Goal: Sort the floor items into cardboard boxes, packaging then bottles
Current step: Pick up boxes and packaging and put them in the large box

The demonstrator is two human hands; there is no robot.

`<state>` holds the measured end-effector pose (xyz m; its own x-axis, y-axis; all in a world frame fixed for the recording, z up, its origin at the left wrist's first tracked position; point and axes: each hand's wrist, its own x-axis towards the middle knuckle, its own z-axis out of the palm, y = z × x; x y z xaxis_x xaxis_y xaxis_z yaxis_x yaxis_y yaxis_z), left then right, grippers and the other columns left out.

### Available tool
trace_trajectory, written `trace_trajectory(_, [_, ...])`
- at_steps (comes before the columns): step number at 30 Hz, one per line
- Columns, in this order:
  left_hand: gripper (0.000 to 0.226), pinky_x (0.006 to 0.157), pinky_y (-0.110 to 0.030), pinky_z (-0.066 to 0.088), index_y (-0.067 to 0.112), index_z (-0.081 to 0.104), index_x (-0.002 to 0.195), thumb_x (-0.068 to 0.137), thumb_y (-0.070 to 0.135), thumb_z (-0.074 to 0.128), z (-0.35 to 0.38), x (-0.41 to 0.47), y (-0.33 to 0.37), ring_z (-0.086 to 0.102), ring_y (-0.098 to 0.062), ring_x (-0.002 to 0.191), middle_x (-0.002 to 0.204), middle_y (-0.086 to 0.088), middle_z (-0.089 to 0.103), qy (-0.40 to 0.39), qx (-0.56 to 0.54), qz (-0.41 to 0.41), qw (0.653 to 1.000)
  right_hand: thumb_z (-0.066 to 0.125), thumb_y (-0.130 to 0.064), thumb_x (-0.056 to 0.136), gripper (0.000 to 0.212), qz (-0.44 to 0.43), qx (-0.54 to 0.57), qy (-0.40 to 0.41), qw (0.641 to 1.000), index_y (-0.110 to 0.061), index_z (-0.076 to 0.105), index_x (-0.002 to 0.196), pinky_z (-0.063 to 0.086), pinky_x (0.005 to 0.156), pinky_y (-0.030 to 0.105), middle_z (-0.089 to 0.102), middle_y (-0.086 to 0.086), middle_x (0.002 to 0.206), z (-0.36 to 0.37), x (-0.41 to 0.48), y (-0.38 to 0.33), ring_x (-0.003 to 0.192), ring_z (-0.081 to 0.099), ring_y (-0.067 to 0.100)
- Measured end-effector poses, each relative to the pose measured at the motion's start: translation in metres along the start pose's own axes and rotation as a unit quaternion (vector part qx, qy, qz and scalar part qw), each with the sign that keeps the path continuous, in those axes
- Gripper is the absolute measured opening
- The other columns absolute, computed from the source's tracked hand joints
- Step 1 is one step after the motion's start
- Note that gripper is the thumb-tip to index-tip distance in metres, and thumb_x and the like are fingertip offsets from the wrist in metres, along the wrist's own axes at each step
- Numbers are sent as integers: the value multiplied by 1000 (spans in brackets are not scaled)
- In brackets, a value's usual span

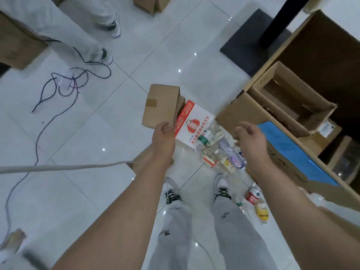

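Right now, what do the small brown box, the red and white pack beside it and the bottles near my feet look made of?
Small brown box: cardboard, matte, going by the dull brown faces and tape strip. Red and white pack: probably printed paper or thin card, smooth; it lies flat with crisp edges. Bottles: clear plastic, glossy, see-through with printed labels.

This looks like an office or stockroom: glossy white floor tiles [116, 133] mirror small ceiling lights, and loose cables [75, 84] trail across them. Open cardboard boxes [243, 112] crowd the right side beside a black post [288, 18] that rises from a flat dark base [247, 43]. A second person's legs [78, 36] in pale trousers and trainers stand at the upper left.
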<state>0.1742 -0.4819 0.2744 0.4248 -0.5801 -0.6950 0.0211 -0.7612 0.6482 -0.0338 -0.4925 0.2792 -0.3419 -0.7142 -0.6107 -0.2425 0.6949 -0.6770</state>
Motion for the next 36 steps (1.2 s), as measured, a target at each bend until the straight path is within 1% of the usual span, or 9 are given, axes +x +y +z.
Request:
trace_trajectory(5, [36,43,0,36,14,46,133,98,5,46,-55,22,-25,49,5,69,91,14,55,-25,-23,-36,999,47,-14,101,24,94,68,-34,993,-8,58,122,54,72,30,67,11,99,60,-28,-6,85,64,23])
trace_trajectory(11, [38,51,-6,41,16,49,135,97,10,48,-81,57,-43,50,4,74,123,2,60,-11,-25,-49,998,47,-17,101,22,114,35,-38,992,-9,57,119,54,77,31,67,10,98,101,-28,-10,87,63,22])
trace_trajectory(16, [28,49,-3,39,17,49,127,100,15,47,-66,88,-38,52,1,74,91,17,51,-15,4,-29,999,48,-19,101,19,141,12,-74,987,-6,57,113,53,92,39,65,8,94,140,9,-2,89,61,22])
trace_trajectory(20, [42,85,-26,50,18,45,136,94,14,48,-55,145,-46,57,-16,109,124,4,55,20,51,-6,998,51,-19,99,20,146,-11,-109,983,-9,60,113,54,91,38,64,7,99,193,61,14,90,61,21])
trace_trajectory(23, [48,87,-32,47,10,44,137,90,12,51,-47,198,-66,54,-18,105,116,5,49,53,69,-2,996,53,-21,97,14,151,-7,-141,978,-12,60,105,51,80,32,61,6,90,233,105,31,81,58,20])
trace_trajectory(25, [64,98,-36,45,9,32,147,87,20,53,-41,234,-86,50,-23,120,137,0,45,67,97,-21,993,52,-19,97,9,143,-5,-152,978,-12,57,98,48,79,31,57,3,80,255,130,43,68,53,14])
trace_trajectory(27, [74,106,-41,41,11,21,152,87,26,52,-34,265,-106,42,-28,133,151,-7,34,60,118,-38,990,50,-19,95,11,130,1,-163,978,-13,55,103,46,78,29,59,4,92,275,152,60,72,52,11])
trace_trajectory(31, [49,75,-29,41,8,37,139,95,26,45,-25,300,-136,50,-21,99,133,-8,50,39,118,-27,992,54,-29,93,37,142,27,-193,970,-15,50,127,40,62,25,57,0,111,306,174,91,80,52,10])
trace_trajectory(36, [46,81,-28,37,12,39,139,98,31,46,-16,278,-151,49,-18,97,112,2,49,29,105,9,994,65,-39,80,52,84,56,-214,971,-22,54,128,47,97,38,63,-1,121,301,157,112,105,60,19])
